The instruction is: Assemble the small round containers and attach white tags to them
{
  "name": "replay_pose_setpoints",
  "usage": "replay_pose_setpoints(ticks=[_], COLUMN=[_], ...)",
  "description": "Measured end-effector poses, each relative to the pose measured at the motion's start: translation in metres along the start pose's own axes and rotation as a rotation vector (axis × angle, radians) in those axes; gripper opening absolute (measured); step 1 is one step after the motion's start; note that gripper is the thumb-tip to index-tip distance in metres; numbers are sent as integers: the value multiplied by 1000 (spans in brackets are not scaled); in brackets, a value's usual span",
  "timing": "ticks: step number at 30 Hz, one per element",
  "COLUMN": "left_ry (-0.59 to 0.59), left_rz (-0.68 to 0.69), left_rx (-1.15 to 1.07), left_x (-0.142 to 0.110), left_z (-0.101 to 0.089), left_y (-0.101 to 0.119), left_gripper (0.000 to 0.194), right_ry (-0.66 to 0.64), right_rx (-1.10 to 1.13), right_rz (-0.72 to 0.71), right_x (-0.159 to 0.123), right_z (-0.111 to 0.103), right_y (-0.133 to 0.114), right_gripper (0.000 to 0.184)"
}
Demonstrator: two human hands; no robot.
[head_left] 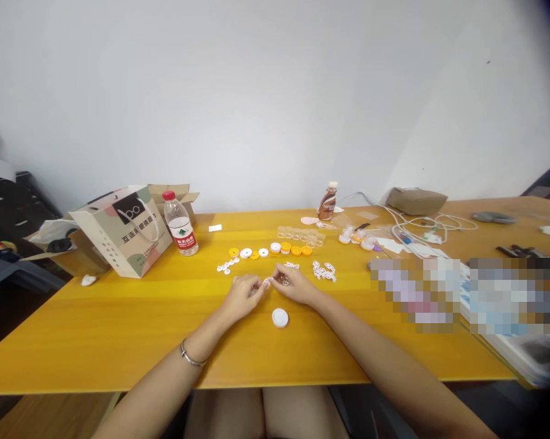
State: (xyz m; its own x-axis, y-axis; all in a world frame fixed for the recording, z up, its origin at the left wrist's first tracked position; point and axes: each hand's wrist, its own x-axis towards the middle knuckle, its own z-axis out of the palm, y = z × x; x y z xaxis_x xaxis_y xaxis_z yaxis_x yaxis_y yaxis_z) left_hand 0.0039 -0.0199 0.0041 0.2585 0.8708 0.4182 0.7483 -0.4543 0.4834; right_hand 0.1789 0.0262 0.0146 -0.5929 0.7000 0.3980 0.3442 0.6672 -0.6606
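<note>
My left hand and my right hand meet above the table, their fingertips pinched on a small white piece whose kind is too small to make out. Just in front of them a round white cap-like part lies flat. Behind my fingers runs a row of yellow and white discs. Small white knob-like parts are scattered to the left of the hands. A cluster of white cut-out pieces lies to the right, and more white pieces are partly hidden behind my right hand.
Clear round cups stand behind the discs. A water bottle and a paper bag are at the left. A brown drink bottle is at the back, with white cables and a brown bundle to the right.
</note>
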Motion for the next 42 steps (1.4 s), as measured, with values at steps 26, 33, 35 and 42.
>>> replay_pose_setpoints(ticks=[26,33,35,42], left_ry=[86,59,54,68], left_rz=[0,-7,-14,-8], left_rx=[86,74,76,92], left_x=[-2,-1,-1,-2], left_z=[0,-1,-2,-3], left_y=[7,8,9,9], left_gripper=[22,21,21,21], right_ry=[-23,-25,-25,-19], right_rx=[-72,-69,-69,-77], right_rz=[-2,-1,-1,-15], right_x=[1,1,1,1], right_z=[2,2,3,3], right_y=[-1,-3,-3,-3], right_gripper=[11,11,11,11])
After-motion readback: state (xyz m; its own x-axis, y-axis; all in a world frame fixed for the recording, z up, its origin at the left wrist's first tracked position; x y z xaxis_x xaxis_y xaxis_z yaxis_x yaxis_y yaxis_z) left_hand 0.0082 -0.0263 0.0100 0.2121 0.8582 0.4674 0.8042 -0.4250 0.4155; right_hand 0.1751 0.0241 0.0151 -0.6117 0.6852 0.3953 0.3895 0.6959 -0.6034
